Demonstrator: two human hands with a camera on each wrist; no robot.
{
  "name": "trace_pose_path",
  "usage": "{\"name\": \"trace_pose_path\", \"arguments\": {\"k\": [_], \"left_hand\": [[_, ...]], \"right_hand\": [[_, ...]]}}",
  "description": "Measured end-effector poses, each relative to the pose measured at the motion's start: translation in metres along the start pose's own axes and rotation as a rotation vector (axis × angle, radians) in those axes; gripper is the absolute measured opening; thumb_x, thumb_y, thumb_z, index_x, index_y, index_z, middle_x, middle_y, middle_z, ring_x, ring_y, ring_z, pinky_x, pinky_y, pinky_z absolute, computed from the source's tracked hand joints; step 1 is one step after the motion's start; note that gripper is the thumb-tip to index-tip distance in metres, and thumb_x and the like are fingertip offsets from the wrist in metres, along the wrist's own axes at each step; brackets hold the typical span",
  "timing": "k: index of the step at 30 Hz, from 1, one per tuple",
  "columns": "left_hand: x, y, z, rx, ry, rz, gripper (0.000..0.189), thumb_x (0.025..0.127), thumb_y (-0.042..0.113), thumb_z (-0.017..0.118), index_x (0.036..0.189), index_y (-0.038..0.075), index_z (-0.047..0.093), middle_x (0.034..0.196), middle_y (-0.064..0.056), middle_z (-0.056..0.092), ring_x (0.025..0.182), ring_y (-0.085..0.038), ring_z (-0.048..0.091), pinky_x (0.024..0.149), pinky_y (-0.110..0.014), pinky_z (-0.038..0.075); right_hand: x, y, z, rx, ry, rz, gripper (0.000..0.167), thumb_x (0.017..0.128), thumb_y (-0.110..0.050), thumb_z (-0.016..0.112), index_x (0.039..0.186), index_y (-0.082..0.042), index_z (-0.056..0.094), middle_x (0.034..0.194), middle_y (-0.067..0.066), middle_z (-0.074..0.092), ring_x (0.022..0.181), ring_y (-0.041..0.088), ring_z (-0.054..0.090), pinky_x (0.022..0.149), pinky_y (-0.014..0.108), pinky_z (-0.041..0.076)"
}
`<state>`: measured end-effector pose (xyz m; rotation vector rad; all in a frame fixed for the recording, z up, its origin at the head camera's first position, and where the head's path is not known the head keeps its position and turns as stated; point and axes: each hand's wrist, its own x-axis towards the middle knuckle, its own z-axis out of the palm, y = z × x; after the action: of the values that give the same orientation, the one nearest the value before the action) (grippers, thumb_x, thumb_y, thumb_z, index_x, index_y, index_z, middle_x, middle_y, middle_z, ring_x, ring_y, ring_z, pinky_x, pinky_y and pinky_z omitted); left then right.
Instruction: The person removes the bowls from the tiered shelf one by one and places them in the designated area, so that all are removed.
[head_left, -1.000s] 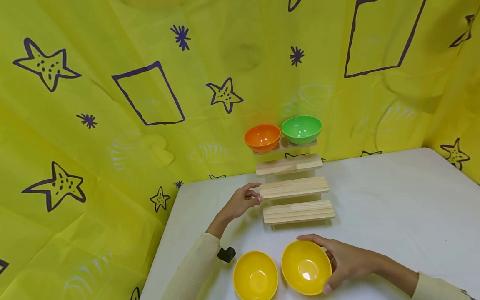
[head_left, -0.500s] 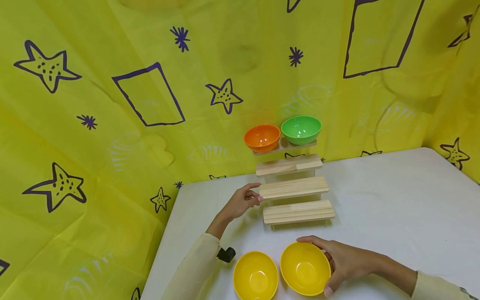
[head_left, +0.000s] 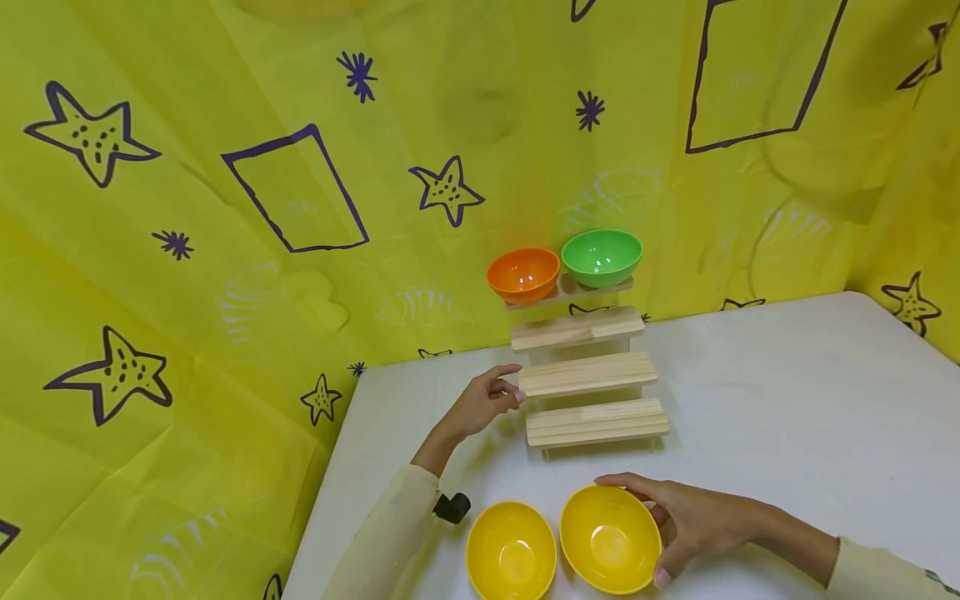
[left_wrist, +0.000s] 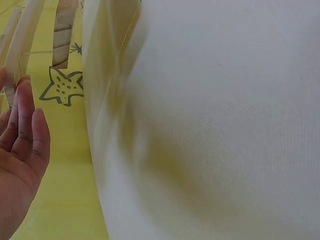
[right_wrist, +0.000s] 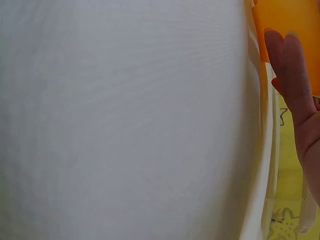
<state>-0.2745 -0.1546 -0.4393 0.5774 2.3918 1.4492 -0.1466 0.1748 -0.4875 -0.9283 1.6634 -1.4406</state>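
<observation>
My right hand point(head_left: 693, 521) grips a yellow bowl point(head_left: 609, 533) by its right side, fingers at the far rim and thumb at the near one. This bowl tilts a little and sits close beside a second yellow bowl point(head_left: 512, 554) on its left. In the right wrist view, fingers point(right_wrist: 295, 75) lie along the yellow bowl point(right_wrist: 295, 20). My left hand point(head_left: 482, 404) holds the left end of one plank of a stepped wooden shelf point(head_left: 588, 375), between thumb and forefinger. On the top step stand an orange bowl point(head_left: 523, 277) and a green bowl point(head_left: 602, 258).
A white-covered table point(head_left: 787, 433) carries the shelf and the yellow bowls. Behind and to the left hangs a yellow cloth point(head_left: 405, 100) printed with starfish. A small black object point(head_left: 452, 508) shows at the left sleeve, near the left yellow bowl.
The yellow bowl in my right hand has tilted slightly and shifted a touch left, toward the other yellow bowl. My left hand stays at the shelf.
</observation>
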Motion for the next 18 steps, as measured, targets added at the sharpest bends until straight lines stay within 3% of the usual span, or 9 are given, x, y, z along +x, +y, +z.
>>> {"name": "trace_pose_path", "arguments": {"k": [7, 18], "left_hand": [[0.0009, 0.003, -0.0017, -0.004, -0.026, -0.001, 0.057, 0.1, 0.012, 0.062, 0.152, 0.004, 0.04, 0.115, -0.025, 0.068, 0.104, -0.049, 0.064, 0.086, -0.033, 0.056], [-0.0002, 0.0002, -0.0004, 0.002, -0.004, 0.002, 0.054, 0.099, 0.015, 0.064, 0.15, 0.011, 0.046, 0.111, -0.018, 0.07, 0.102, -0.045, 0.067, 0.092, -0.047, 0.055]], "right_hand": [[-0.0025, -0.0009, -0.0003, 0.037, -0.033, -0.031, 0.098, 0.087, -0.01, 0.08, 0.16, -0.01, 0.015, 0.153, 0.026, 0.031, 0.116, 0.022, 0.064, 0.096, 0.031, 0.055], [-0.0034, -0.0014, 0.0007, 0.052, -0.054, -0.041, 0.096, 0.087, -0.008, 0.078, 0.158, -0.008, 0.013, 0.147, 0.023, 0.038, 0.115, 0.023, 0.066, 0.095, 0.032, 0.056]]}}
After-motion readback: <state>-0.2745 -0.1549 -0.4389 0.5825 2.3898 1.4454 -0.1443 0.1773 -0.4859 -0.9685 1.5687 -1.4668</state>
